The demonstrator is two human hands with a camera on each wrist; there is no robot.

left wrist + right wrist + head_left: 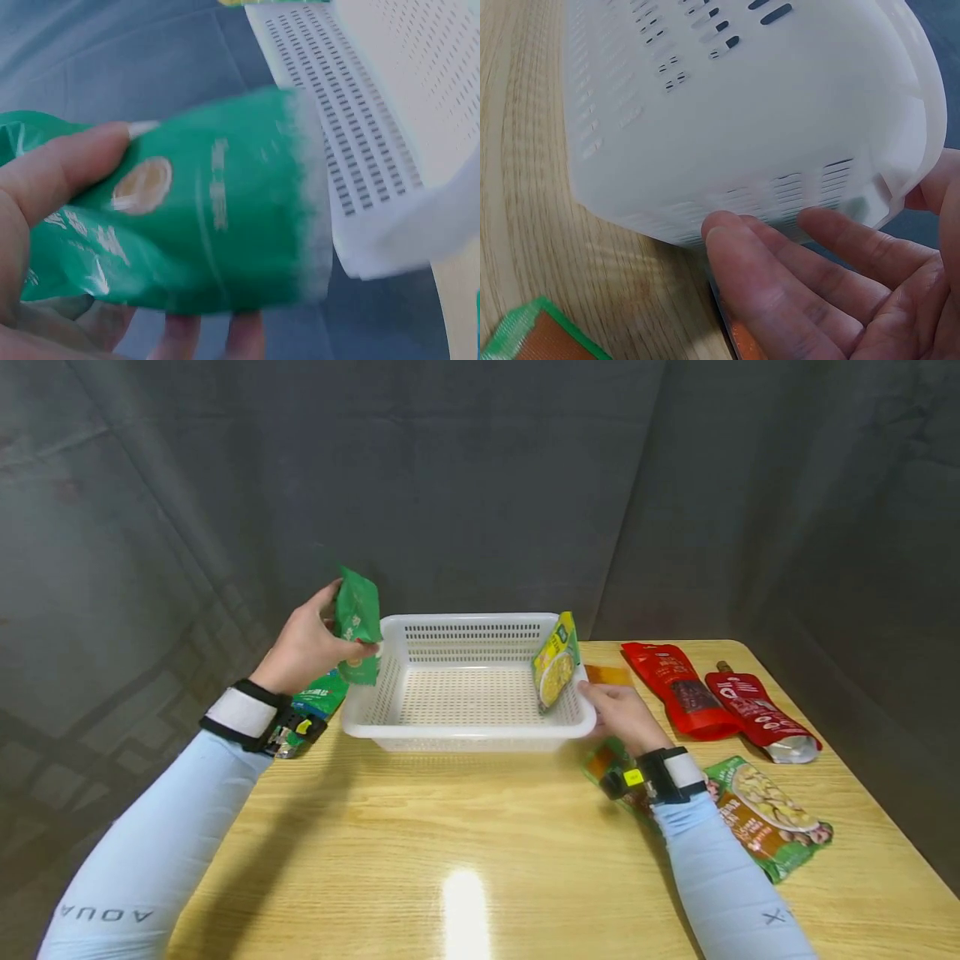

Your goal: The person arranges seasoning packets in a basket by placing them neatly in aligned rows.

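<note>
White basket (465, 727) – yellow-green packet (556, 662) upright inside, right wall

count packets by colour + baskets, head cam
Green packets: 4 — one in the left hand, one behind that wrist, yellow-green one in the basket, one by the right forearm
Red pouches: 2
Orange packets: 2, both partly hidden
White basket: 1
Total: 9

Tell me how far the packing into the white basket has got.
Done: one yellow-green packet leans inside the white basket. In hand: the left hand holds a green packet above the basket's left rim; the right hand steadies its right side. Left: two red pouches, a nut packet and others on the table.
</note>
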